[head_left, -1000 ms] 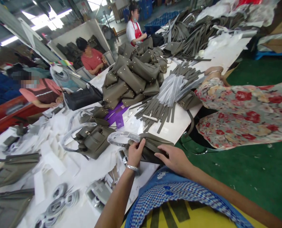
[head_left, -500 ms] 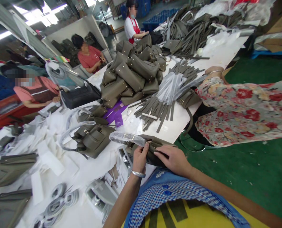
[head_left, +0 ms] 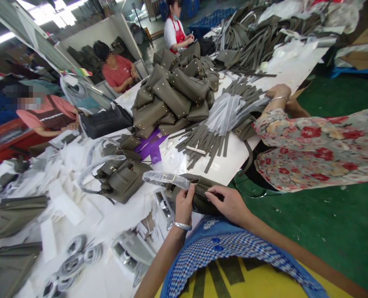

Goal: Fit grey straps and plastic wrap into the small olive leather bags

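An olive-green handbag (head_left: 200, 203) lies at the table's near edge, right against my apron. Its handle (head_left: 163, 178), wrapped in clear plastic, sticks out to the left. My left hand (head_left: 184, 203) is closed on the bag's upper rim beside the handle, thumb on top. Thumb and forefinger of my right hand (head_left: 229, 203) pinch the edge of the bag's opening; whether a zipper pull is between them I cannot make out. Much of the bag's lower body is hidden behind my hands and apron.
Another olive handbag (head_left: 121, 180) stands to the left, near white paper sheets (head_left: 67, 203) and rolls of grey strip (head_left: 72, 265). A pile of olive bags (head_left: 174, 93) and loose straps (head_left: 213, 142) lie beyond. A co-worker in a floral sleeve (head_left: 311, 132) stands close on the right.
My right hand's fingers have drawn into a tighter pinch at the bag's opening, slightly further right. The co-worker on the right has shifted their hands; another across the table has raised theirs.
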`<state>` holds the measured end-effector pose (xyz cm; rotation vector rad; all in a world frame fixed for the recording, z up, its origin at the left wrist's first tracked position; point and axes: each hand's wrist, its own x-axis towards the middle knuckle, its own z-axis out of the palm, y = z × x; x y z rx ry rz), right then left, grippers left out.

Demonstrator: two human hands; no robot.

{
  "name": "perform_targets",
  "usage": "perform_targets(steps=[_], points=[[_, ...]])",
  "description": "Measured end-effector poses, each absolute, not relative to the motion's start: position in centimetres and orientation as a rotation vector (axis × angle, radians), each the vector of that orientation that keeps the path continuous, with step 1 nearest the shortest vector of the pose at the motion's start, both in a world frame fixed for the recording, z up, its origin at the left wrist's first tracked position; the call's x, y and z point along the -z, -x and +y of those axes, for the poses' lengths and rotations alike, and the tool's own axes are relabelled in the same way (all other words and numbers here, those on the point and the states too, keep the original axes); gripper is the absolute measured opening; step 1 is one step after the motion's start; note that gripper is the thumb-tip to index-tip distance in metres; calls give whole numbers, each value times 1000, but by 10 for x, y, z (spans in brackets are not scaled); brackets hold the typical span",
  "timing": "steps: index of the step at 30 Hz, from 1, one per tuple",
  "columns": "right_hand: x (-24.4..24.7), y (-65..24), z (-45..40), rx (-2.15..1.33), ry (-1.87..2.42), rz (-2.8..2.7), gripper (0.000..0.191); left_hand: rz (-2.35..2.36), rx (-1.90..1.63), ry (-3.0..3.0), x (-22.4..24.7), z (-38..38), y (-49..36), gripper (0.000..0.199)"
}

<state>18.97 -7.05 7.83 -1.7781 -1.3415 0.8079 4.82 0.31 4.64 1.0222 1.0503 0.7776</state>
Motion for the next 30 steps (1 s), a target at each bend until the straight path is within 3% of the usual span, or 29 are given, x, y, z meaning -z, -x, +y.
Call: perform_targets(steps=[15,22,27,30], points=[[-77,-185,-57,-842,1794,-1392,24,1311,-726,-1508,-49,4,-48,41],[-77,-196,-55,-641,1969,-1522,29,1380,-763,-1484,-50,13,-47,44],[-64,-204,-49,-769,1920,-1491,31,1342,-723,-1421,-45,16,-49,44],[-57,-220,-41,-1023,1758,-1478,32,1353,-672,-1430,-45,16,-52,45]])
